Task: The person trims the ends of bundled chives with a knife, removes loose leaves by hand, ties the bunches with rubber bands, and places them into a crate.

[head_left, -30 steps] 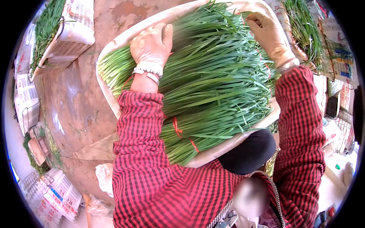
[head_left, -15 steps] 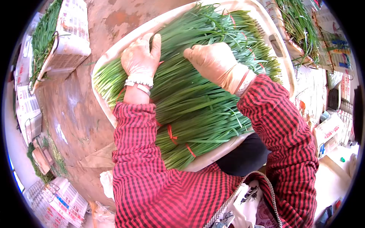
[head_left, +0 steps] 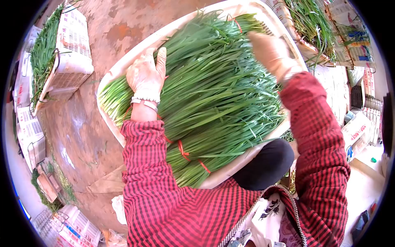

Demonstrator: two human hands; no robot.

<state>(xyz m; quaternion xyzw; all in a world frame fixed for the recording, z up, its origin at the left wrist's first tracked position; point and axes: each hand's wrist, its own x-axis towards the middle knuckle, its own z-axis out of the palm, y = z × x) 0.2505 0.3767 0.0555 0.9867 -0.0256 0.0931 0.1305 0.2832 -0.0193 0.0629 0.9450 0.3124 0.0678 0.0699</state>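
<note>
Long green leafy stalks (head_left: 214,90) fill a white plastic basket (head_left: 117,61), some tied in bundles with red bands (head_left: 182,150). Gloved and with a beaded bracelet at the wrist, my left hand (head_left: 146,74) rests on the stalks near their pale ends, its thumb apart from the other fingers. Over the leafy tips at the basket's right side is my right hand (head_left: 269,51), also gloved and blurred by motion; its fingertips cannot be made out, nor whether it holds any leaves.
A white crate (head_left: 74,49) of greens stands at the upper left, and another greens-filled crate (head_left: 306,47) at the upper right. Stacked crates (head_left: 68,228) lie at the lower left. My dark-clad knee (head_left: 265,164) is against the basket's near edge.
From half a second ago, my right hand has swung from the middle of the stalks out to the right over the tips. My left hand stays on the stalks while the view shifts slightly.
</note>
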